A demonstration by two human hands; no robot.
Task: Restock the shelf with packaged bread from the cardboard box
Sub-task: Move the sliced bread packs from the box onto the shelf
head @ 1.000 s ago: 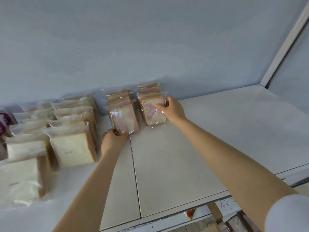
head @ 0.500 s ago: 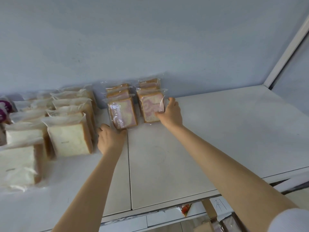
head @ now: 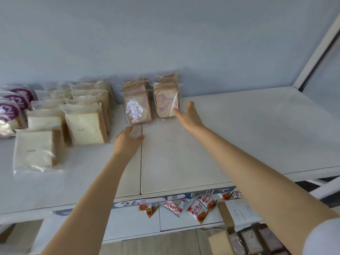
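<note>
Standing in two rows at the back of the shelf (head: 239, 137): pink-swirl bread packs (head: 138, 109), faces forward for display. Empty left hand (head: 128, 139) loose, just short of the left row; right hand (head: 188, 115) spread, fingertips (head: 175, 111) touching the right row's edge, likely straightening it. Below right, cardboard box (head: 221, 242).

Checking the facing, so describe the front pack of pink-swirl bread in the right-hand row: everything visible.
The front swirl pack is a square slice block, tan crust around pale crumb with a pink swirl, sealed in clear glossy film. It stands nearly upright on the white shelf, leaning back on similar packs behind it. The right hand touches its lower right edge with straight fingertips.
</note>
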